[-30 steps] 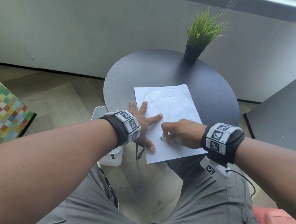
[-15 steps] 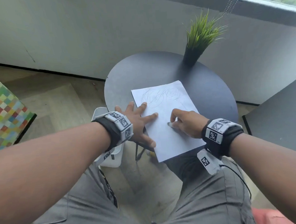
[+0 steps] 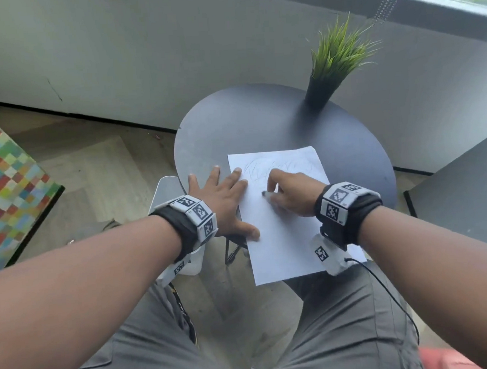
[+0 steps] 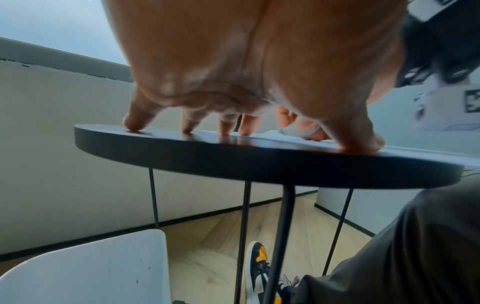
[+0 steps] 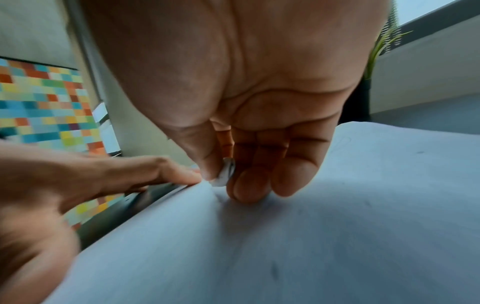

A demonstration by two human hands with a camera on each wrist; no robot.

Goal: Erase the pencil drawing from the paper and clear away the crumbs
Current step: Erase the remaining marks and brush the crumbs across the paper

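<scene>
A white sheet of paper (image 3: 285,233) lies on the round dark table (image 3: 247,121), its near end hanging over the table's front edge. A faint pencil scribble (image 3: 267,168) crosses its far part. My left hand (image 3: 223,199) lies flat with spread fingers, pressing the paper's left edge and the tabletop. My right hand (image 3: 288,195) pinches a small white eraser (image 5: 225,172) between thumb and fingers, its tip down on the paper (image 5: 285,246) just below the scribble. The eraser's dark end (image 3: 265,194) peeks out by the thumb.
A black pot with green grass (image 3: 321,94) stands at the table's far right. A white bin (image 4: 85,271) sits on the floor under the left edge. A second dark surface (image 3: 465,193) is to the right, a multicoloured checked block (image 3: 5,184) to the left.
The right hand has travelled with the eraser up the sheet to just below the scribble. The paper has shifted and turned a little. The left hand stays flat on its left edge.
</scene>
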